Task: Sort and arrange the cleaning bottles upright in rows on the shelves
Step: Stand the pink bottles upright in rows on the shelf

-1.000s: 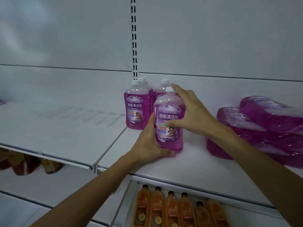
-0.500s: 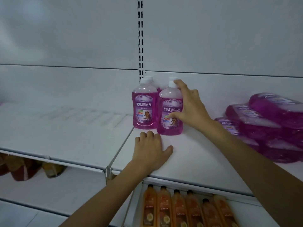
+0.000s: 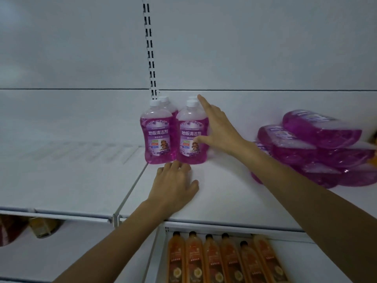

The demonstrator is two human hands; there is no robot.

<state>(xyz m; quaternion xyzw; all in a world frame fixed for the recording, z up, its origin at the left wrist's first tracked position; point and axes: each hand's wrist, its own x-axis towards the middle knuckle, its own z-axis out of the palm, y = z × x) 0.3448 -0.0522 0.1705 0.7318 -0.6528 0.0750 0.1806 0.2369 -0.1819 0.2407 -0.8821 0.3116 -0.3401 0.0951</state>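
White shelf (image 3: pixel 71 180) surface is seen stretching wide on the left, bounded in front by a pale front lip (image 3: pixel 61 213), with only blurred shapes made out underneath. Next, a seam (image 3: pixel 130 190) between two shelf panels is met, running back toward the foot of the slotted upright (image 3: pixel 150 48) on the rear wall.

Just right of that seam, four purple cleaner bottles are stood upright in a two-by-two block near the back. The front-left bottle (image 3: pixel 158 137) and front-right bottle (image 3: pixel 189 139) are set side by side, touching or nearly so, labels forward. Of the rear bottles (image 3: pixel 164 99), little more than white caps is shown.

The left hand (image 3: pixel 173 186) is laid palm-down on the shelf, fingers relaxed and holding nothing, fingertips right at the bases of the front pair. Between its wrist and the front lip a strip of shelf is left showing.

The right hand (image 3: pixel 218 129) is spread against the front-right bottle. The thumb is laid on the label, the forefinger is stretched up beside the caps, and nothing is gripped.

Under the lip, orange bottles (image 3: pixel 222 260) are lined up in a row on the lower shelf.

Farther right, across a band of white shelf, a pile of purple bottles (image 3: pixel 318 152) is heaped on its sides, well apart from the upright block and reaching the frame's right edge.
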